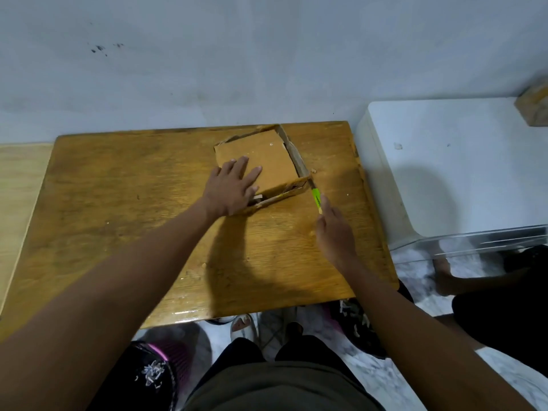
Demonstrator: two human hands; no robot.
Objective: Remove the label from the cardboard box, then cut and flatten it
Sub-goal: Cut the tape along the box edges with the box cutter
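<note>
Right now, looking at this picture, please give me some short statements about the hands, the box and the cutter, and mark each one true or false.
1. The left hand lies flat on the cardboard box. True.
2. The right hand holds a red pair of scissors. False: it holds a cutter with a green handle.
3. The cutter's blade is at the box's near right corner. True.
4. The box stands on the white surface. False: it lies on the wooden table.
5. The box sits at the table's near edge. False: it is toward the far edge, near the wall.
</note>
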